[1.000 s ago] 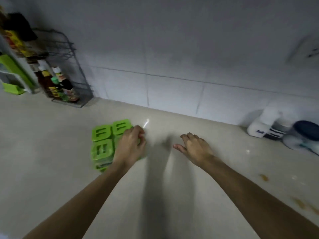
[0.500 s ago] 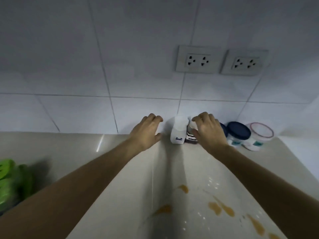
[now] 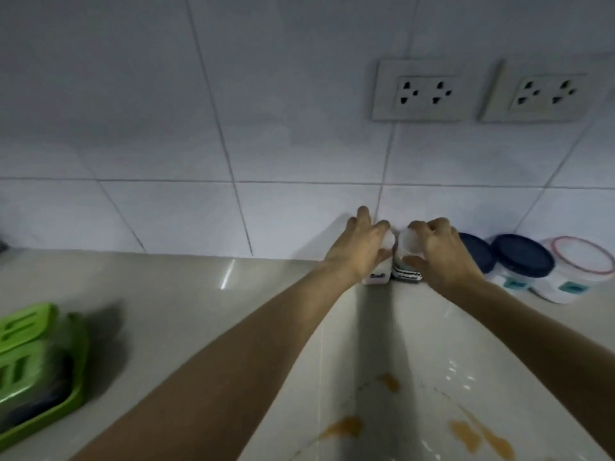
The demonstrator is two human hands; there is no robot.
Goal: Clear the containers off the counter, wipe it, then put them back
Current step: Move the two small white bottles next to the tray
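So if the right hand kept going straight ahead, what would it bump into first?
The right hand already wraps the striped shaker, so that moves with it. Straight ahead, the first thing is probably the tiled wall just behind. How much gap is left is hard to judge from this one view.

Dim, bluish indoor light, soft motion blur throughout, forearm shadow running up the counter (image 3: 186, 314), small glare streak near the wall (image 3: 166, 94), wide-angle bending of tile lines at the edges, green box (image 3: 36, 367) smeared
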